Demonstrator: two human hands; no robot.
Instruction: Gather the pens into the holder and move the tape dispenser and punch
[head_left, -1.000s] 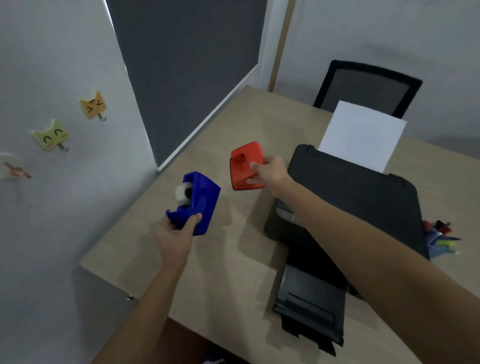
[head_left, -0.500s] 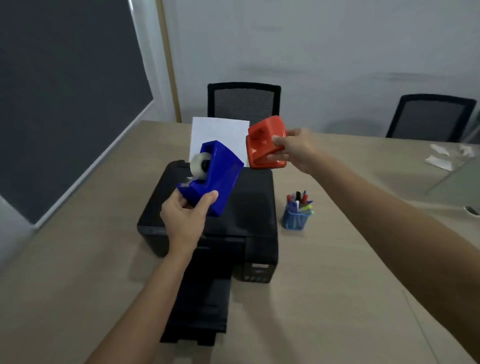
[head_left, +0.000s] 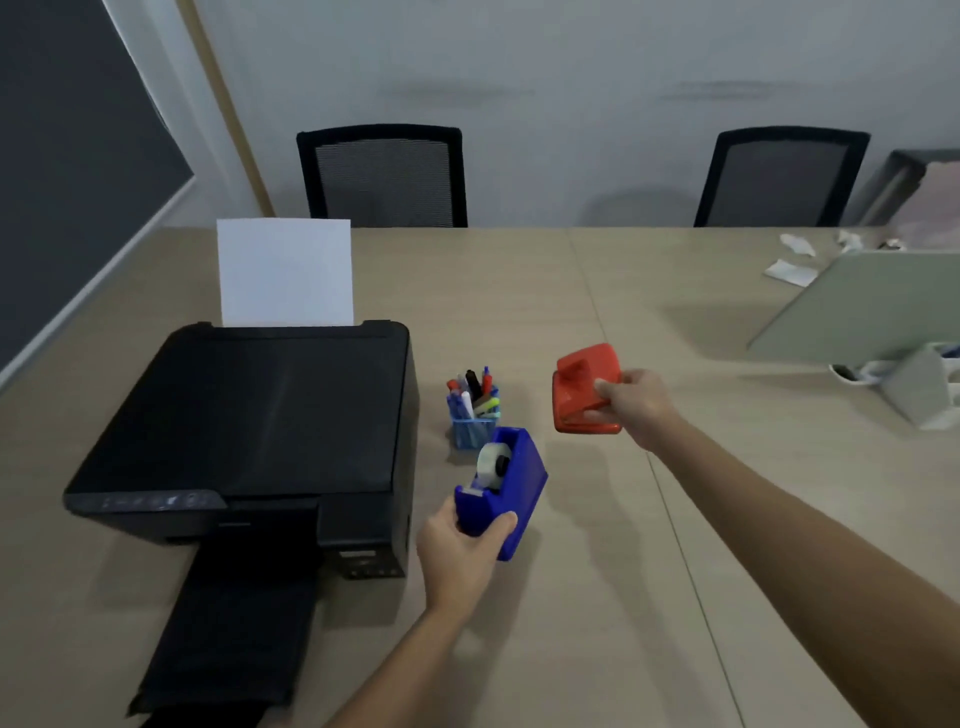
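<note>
My left hand (head_left: 460, 558) grips a blue tape dispenser (head_left: 511, 491) by its front end, just in front of a blue mesh pen holder (head_left: 471, 431) that stands on the table with several pens (head_left: 475, 392) upright in it. My right hand (head_left: 636, 405) holds a red hole punch (head_left: 584, 387) by its right side, to the right of the holder. Whether either object rests on the table or hangs just above it is unclear.
A black printer (head_left: 249, 421) with a white sheet (head_left: 284, 273) in its feeder and its output tray out fills the left of the wooden table (head_left: 597, 597). Two black chairs (head_left: 384, 176) stand behind. A grey-green panel on a stand (head_left: 862, 312) and paper scraps lie far right.
Both hands have carried the dispenser and the punch from the left of the printer, over it, to its right side beside the pen holder. The view has swung right.
</note>
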